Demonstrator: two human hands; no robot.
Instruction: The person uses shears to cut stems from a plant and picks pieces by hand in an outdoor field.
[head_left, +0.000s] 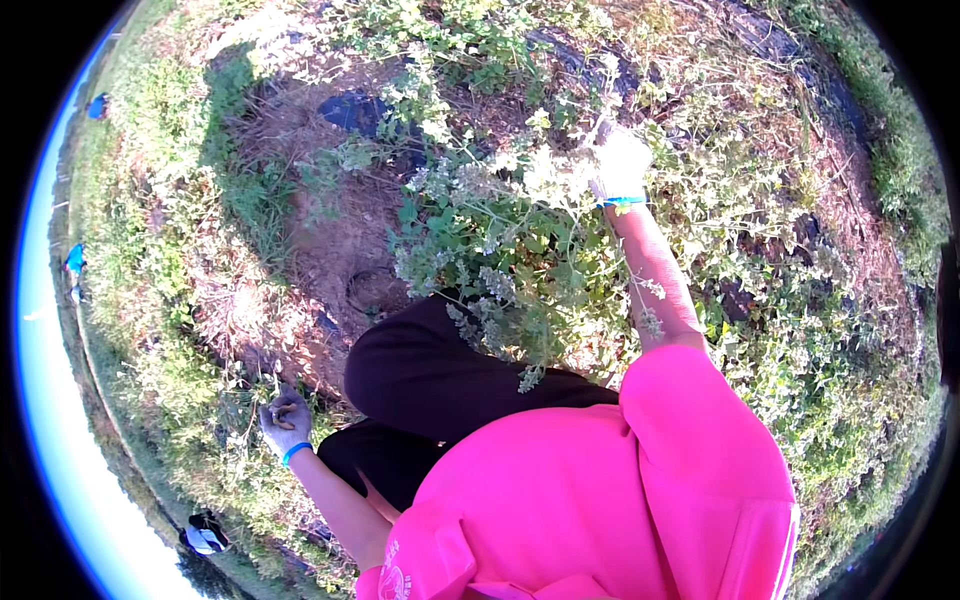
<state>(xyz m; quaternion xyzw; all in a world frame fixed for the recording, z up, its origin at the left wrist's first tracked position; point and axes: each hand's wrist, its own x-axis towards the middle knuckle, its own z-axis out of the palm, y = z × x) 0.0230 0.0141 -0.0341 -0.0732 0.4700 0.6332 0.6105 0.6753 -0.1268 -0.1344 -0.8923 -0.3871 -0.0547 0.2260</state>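
Note:
My left hand (286, 420), in a pale work glove with a blue band at the wrist, is low at the left beside weedy plants, its fingers curled around a small brownish thing that I cannot name. My right hand (622, 161), in a white glove with a blue cuff, reaches forward at the upper right among flowering leafy stems (525, 180). Glare and foliage hide its fingers, so its hold is unclear. The bushy green plant (450, 232) with pale flower spikes spreads before my knees, some stems lying over my dark trousers (450, 375).
Bare brown soil (330, 232) with dry stalks lies left of the plant. Dark plastic sheeting (352, 111) shows through at the upper left and along the right. Dense weeds surround me. Distant people, one in blue (76, 259) and one in white and black (204, 536), are at the left.

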